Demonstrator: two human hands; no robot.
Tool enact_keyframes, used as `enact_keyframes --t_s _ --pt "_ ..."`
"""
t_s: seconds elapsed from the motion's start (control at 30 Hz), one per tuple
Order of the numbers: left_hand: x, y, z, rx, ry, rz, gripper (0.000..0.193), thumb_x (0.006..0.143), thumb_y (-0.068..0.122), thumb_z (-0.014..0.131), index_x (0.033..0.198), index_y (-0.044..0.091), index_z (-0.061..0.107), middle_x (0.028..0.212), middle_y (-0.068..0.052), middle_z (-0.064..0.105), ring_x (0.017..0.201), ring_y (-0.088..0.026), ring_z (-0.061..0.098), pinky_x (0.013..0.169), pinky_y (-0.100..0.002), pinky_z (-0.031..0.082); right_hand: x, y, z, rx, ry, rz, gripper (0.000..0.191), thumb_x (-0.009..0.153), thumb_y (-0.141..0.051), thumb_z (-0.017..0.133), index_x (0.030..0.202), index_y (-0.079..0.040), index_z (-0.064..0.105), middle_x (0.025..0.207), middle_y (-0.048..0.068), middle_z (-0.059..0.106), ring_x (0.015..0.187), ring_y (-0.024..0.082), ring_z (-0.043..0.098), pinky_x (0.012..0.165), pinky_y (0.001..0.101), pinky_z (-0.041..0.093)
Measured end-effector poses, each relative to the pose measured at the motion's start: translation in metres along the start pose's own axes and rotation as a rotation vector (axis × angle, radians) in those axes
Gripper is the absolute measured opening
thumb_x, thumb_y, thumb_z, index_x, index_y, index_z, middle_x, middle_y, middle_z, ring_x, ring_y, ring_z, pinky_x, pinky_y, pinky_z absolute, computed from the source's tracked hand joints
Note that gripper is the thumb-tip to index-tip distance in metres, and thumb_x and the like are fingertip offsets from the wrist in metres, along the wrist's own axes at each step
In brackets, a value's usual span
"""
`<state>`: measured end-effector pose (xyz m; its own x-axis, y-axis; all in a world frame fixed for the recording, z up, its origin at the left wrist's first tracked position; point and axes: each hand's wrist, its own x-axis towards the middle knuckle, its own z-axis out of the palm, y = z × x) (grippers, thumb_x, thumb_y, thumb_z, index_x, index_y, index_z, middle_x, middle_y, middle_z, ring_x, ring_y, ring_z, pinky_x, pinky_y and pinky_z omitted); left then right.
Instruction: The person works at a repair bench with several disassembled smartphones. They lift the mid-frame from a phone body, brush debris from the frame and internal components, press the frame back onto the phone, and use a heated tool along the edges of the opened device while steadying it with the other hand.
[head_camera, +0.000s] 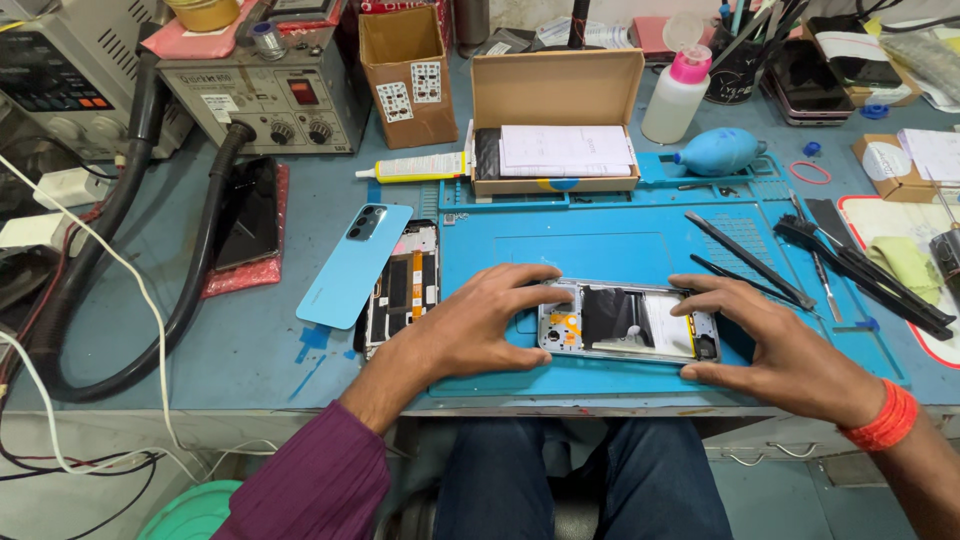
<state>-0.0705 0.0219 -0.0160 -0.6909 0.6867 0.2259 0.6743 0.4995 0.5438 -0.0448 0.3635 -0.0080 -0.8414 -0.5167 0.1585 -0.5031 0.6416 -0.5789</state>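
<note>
From the head camera, the opened phone (628, 322) lies flat on the blue work mat (600, 245), held down so it cannot slide. The left hand (470, 335) clamps its camera end, fingers curled over the edge; the right hand (775, 345) pinches the other end. The pale blue back cover (352, 268) rests aside, perhaps overlapping a second stripped phone (402, 288)

Open shallow brown cardboard box (556, 120) at back of blue mat, white paper sheets inside. Taller open brown carton (408, 72) left of it, two white square stickers on front. Small red display (303, 92) on grey station at far left. White-labelled yellow glue tube (412, 168) lying between carton and shallow box. Small brown box with round white label (888, 165) far right.
</note>
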Motion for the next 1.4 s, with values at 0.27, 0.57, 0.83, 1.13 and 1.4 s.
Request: enact_keyframes --t_s 0.27,0.57,0.83,1.13,1.4 --pt "0.020 0.022 -0.004 0.027 0.121 0.184 0.063 0.079 0.033 0.079 0.139 0.021 0.062 0.149 -0.019 0.052 0.142 -0.038 0.046 0.119 -0.049 0.034 -0.024 0.017 -0.033 0.031 0.103 -0.083 0.062 0.067 -0.013 0.087 0.124 -0.011 0.062 0.152 0.013 0.056 0.143 0.028 0.052 0.116 0.0447 0.043" --pt "0.045 0.030 0.004 0.057 0.141 0.259 0.060 0.081 0.036 0.078 0.136 0.020 0.063 0.148 -0.017 0.055 0.139 -0.036 0.049 0.120 -0.047 0.033 -0.039 0.036 -0.048 0.052 0.178 -0.027 0.067 0.064 -0.011 0.085 0.126 -0.009 0.059 0.153 0.014 0.054 0.142 0.025 0.053 0.117 0.0441 0.039" --pt "0.009 0.008 0.001 0.086 0.028 0.054 0.059 0.075 0.034 0.077 0.131 0.018 0.067 0.145 -0.015 0.054 0.135 -0.037 0.046 0.116 -0.048 0.034 -0.006 0.015 -0.002 0.031 0.008 0.005 0.060 0.064 -0.024 0.088 0.119 -0.012 0.065 0.146 0.009 0.058 0.137 0.027 0.054 0.111 0.0421 0.043" --pt "0.007 -0.001 0.008 0.037 -0.012 -0.005 0.060 0.075 0.030 0.076 0.133 0.018 0.065 0.149 -0.016 0.051 0.140 -0.036 0.042 0.116 -0.049 0.035 0.002 0.007 -0.006 0.007 -0.035 0.071 0.061 0.063 -0.026 0.089 0.118 -0.013 0.066 0.147 0.006 0.057 0.139 0.026 0.052 0.110 0.0418 0.044" --pt "0.007 0.001 0.004 0.020 -0.004 0.009 0.056 0.074 0.034 0.085 0.123 0.015 0.070 0.147 -0.016 0.053 0.140 -0.036 0.045 0.113 -0.046 0.040 0.006 0.004 -0.008 -0.068 -0.029 0.055 0.063 0.062 -0.025 0.089 0.120 -0.015 0.067 0.142 0.007 0.063 0.131 0.026 0.059 0.107 0.0412 0.048"
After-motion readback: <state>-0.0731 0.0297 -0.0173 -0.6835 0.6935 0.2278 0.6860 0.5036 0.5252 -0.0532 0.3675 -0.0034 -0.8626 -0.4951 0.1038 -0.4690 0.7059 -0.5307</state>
